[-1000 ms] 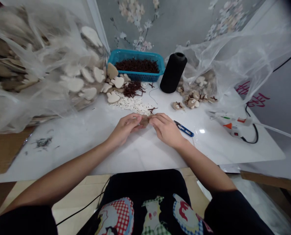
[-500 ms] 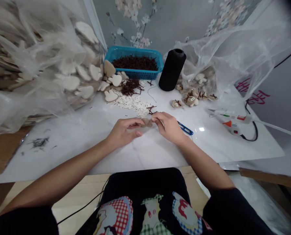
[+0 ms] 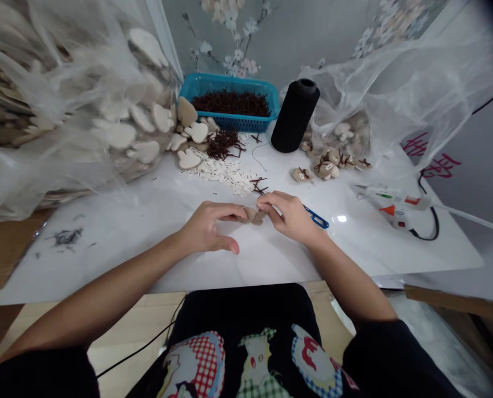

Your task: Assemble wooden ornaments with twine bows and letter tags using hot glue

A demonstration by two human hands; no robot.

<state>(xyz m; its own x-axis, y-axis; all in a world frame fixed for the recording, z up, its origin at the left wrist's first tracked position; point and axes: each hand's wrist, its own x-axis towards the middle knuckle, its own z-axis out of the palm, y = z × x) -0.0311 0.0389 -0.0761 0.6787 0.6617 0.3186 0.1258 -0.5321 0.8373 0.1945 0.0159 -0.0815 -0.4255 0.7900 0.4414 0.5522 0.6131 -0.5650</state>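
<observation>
A small beige felt-like piece (image 3: 253,215) lies on the white table between my hands. My left hand (image 3: 213,225) reaches it from the left; its fingertips touch the piece's left edge, while the thumb hangs well apart below. At the piece's upper right edge my right hand (image 3: 285,216) makes a pinch with thumb and forefinger. Whatever is between those fingertips is too small to make out. Just beyond lie dark brown bows (image 3: 259,185) and a scatter of small white labels (image 3: 225,176). Partly behind my right hand is a blue cutter (image 3: 317,218).
Behind stand a blue basket (image 3: 273,88) of brown bows and a black thread cone (image 3: 295,116). Beige shapes fill a clear bag (image 3: 117,99) at left. Finished-looking pieces with bows (image 3: 327,166) lie right, near a power strip (image 3: 401,218) with its cable.
My left thumb has dropped away from the fingers, widening the gap. The beige piece sits slightly lower and more of it shows. The right hand keeps its pinch.
</observation>
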